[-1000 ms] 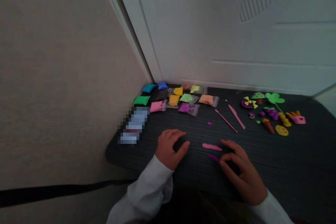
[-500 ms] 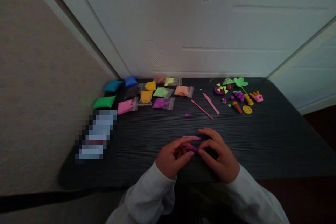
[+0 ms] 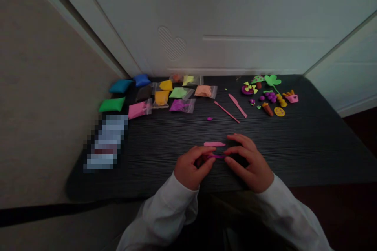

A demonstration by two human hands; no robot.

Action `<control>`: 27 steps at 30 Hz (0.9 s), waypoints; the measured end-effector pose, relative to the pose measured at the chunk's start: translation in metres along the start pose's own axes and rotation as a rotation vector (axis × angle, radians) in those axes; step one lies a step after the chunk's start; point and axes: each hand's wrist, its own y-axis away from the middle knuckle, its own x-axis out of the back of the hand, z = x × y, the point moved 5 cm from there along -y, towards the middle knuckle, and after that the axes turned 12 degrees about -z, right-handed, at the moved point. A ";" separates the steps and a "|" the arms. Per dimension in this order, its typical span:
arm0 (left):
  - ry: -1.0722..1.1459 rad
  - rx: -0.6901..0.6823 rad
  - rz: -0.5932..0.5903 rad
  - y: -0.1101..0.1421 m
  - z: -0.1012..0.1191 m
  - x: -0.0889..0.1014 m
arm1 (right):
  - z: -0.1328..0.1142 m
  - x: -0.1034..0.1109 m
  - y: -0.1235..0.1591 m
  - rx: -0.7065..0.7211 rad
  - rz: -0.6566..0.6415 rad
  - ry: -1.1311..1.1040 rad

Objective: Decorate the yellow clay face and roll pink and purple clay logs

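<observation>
A thin purple clay strip [image 3: 218, 157] spans the gap between my two hands, low over the table. My left hand [image 3: 193, 168] pinches its left end between thumb and curled fingers, which hide that end. At the right end, the thumb and index finger of my right hand [image 3: 252, 168] close on the tip, while another finger reaches out above. Just beyond the fingers lies a flat pink clay strip [image 3: 214, 144] with uneven edges. Farther off is a small purple clay bit [image 3: 209, 119].
Bags of coloured clay, such as a purple one [image 3: 180, 105] and a pink one [image 3: 138, 110], lie at back left. A pink modelling stick [image 3: 226, 111] and pink plastic knife [image 3: 237, 105] lie mid-back. Small clay figures [image 3: 270, 96] cluster at right. A blurred-out item [image 3: 107, 141] lies left.
The view has tipped down slightly, so the table sits higher in the picture. My hands have drawn slightly apart, and more of the pink strip shows beyond my left fingers.
</observation>
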 end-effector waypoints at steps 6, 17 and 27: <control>-0.136 -0.046 -0.033 0.001 0.009 0.001 | 0.000 -0.002 0.000 0.017 -0.027 0.052; -0.419 -0.153 0.040 0.017 0.012 0.010 | 0.004 -0.003 -0.008 -0.095 -0.202 0.206; -0.450 -0.139 -0.047 0.014 0.007 0.004 | 0.011 0.007 -0.022 -0.086 -0.428 0.218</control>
